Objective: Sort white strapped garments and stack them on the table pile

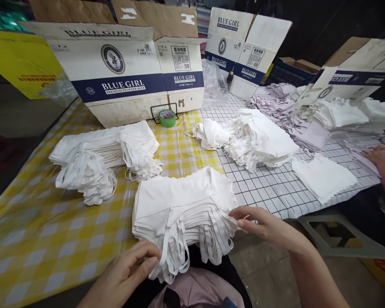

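Observation:
A neat stack of white camisoles (182, 188) lies at the table edge in front of me, its thin straps (176, 252) hanging toward my lap. My left hand (131, 269) is at the lower left of the stack, fingers loosely bent and thumb apart, the tips against the outermost strap. At the stack's right side, my right hand (259, 222) has thumb and forefinger on the edge of a white camisole; its other fingers are partly hidden. Another stack of white camisoles (105, 145) sits to the left, straps bunched in front. A further white pile (259, 132) lies to the right.
Behind stand BLUE GIRL cartons (131, 64) and a roll of green tape (167, 118). Lilac garments (282, 111) and a single white camisole (322, 175) lie right. A co-worker's hand (383, 158) is at the right edge, above a plastic stool (336, 233). Yellow checked cloth (35, 248) covers the left side.

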`<state>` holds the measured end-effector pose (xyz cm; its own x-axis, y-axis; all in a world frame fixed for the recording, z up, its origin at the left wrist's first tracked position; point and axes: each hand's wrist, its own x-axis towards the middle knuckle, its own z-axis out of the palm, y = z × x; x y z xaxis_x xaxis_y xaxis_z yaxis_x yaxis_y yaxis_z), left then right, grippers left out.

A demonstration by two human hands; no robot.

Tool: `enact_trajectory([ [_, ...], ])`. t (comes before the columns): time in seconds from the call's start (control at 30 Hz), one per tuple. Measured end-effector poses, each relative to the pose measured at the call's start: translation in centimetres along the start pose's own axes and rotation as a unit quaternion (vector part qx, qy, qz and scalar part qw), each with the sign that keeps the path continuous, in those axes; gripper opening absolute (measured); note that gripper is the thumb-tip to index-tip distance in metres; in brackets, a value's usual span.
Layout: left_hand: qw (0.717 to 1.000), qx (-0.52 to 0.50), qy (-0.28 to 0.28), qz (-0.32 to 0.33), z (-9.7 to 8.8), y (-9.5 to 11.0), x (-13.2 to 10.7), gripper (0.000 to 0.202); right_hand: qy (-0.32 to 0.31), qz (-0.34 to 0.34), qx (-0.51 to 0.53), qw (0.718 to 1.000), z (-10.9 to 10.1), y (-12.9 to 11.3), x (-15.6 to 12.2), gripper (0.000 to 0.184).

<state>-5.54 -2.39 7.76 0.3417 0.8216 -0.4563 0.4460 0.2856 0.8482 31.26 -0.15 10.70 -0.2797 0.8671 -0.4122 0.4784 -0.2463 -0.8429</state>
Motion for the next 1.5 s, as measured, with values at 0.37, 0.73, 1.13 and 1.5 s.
enact_trajectory([
  [0.37,0.924,0.257,0.284,0.001,-8.0,-1.2,10.5,0.043,0.207,-0.041,-0.299,0.931,-0.9,-0.1,14.8,0.026],
  [0.73,0.941,0.224,0.251,0.029,-9.4,-1.2,13.8,0.036,0.133,-0.003,-0.300,0.945,-1.5,0.2,21.3,0.005],
  [1.13,0.956,0.185,0.225,0.035,-9.8,-1.6,14.8,0.030,0.051,0.025,-0.029,0.998,-3.5,2.4,19.9,0.040],
  [1.5,0.948,0.164,0.265,0.057,-9.7,-1.0,14.0,0.020,0.071,0.050,0.057,0.995,-3.4,3.4,21.5,0.036],
])
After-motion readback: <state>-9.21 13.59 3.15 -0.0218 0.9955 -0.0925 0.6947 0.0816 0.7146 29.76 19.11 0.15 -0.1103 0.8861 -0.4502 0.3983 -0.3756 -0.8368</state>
